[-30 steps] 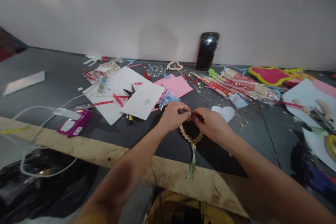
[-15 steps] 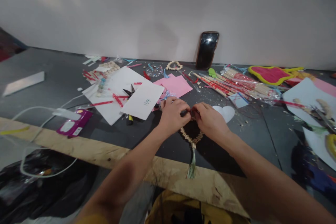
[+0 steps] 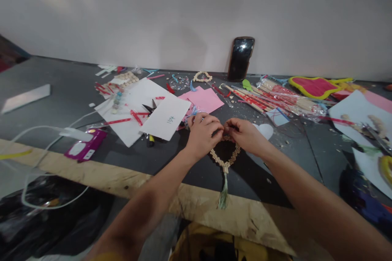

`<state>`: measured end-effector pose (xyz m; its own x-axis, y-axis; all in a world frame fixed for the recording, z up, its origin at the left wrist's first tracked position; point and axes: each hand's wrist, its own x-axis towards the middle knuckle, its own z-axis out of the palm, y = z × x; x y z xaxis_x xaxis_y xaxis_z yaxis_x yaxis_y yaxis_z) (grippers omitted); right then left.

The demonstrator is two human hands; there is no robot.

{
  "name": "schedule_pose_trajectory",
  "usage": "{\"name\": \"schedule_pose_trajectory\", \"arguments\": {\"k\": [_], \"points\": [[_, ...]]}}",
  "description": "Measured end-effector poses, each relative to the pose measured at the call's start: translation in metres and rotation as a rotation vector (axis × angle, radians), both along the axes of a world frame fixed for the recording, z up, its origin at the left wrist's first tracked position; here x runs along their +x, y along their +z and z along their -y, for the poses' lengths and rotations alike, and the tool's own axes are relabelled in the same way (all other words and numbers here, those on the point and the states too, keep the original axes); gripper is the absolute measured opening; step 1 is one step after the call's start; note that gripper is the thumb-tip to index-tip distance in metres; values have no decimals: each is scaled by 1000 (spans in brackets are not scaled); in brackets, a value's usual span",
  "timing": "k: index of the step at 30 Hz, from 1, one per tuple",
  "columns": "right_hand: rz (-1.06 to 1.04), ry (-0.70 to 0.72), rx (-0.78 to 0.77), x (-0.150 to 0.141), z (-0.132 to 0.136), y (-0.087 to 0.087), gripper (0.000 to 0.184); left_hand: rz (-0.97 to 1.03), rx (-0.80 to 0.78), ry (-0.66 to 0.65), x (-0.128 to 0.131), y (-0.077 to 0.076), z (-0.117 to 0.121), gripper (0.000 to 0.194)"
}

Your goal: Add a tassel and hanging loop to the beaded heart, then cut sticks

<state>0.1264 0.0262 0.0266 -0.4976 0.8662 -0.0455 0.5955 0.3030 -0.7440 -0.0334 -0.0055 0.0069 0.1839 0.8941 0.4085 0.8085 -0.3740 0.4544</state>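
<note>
Beaded loop [image 3: 226, 164] beneath both bent hands [image 3: 221, 135].

Both hands [image 3: 219, 135] meet, fingertips pinched (nearly touching), forearms [image 3: 235, 185] angled inward.

A dark phone [image 3: 241, 58] leans on the far wall [image 3: 122, 16]; a purple power strip [image 3: 86, 145] lies near left

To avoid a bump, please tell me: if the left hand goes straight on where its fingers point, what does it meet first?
The left hand would probably first meet the right hand, at its fingertips, by the far end of the beaded loop; depth is unclear.
</note>
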Motion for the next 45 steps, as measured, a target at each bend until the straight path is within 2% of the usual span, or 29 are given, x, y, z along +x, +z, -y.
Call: {"name": "schedule_pose_trajectory", "arguments": {"k": [6,19,31,45], "points": [[-13,-14,-45,-1,1,-1,19,28,-36,4,1,0,0,11],[40,-25,-53,-2,0,1,18,-10,44,17,-2,-3,0,15],[13,-72,-75,-1,0,1,17,-16,5,-6,-1,-5,-2,17],[-51,-77,-204,-2,-2,2,20,-43,92,12,-2,-3,3,18]]}}
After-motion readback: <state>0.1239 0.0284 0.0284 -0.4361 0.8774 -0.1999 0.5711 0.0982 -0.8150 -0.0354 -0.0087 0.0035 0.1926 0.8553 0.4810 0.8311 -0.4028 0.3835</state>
